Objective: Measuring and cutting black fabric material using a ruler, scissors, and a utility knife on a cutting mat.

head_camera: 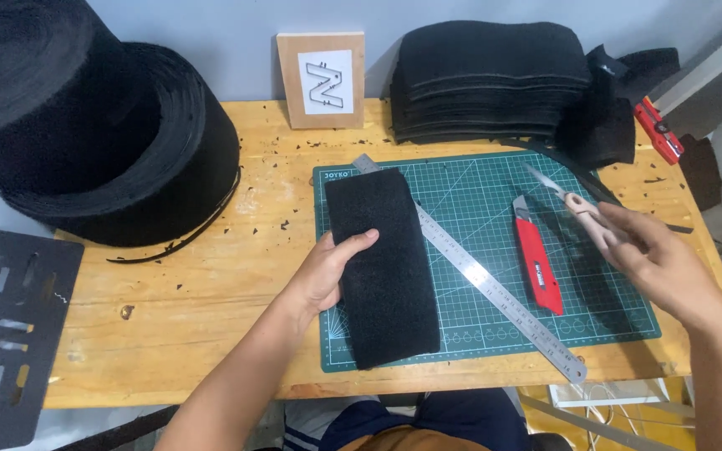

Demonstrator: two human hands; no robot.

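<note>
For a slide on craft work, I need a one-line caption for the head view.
Left hand presses a black felt strip on a green cutting mat; right hand holds pink-handled scissors.

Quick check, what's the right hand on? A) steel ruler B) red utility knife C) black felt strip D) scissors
D: the right hand grips the pale-handled scissors above the cutting mat, while the red utility knife and steel ruler lie untouched and the left hand presses the black felt strip.
</note>
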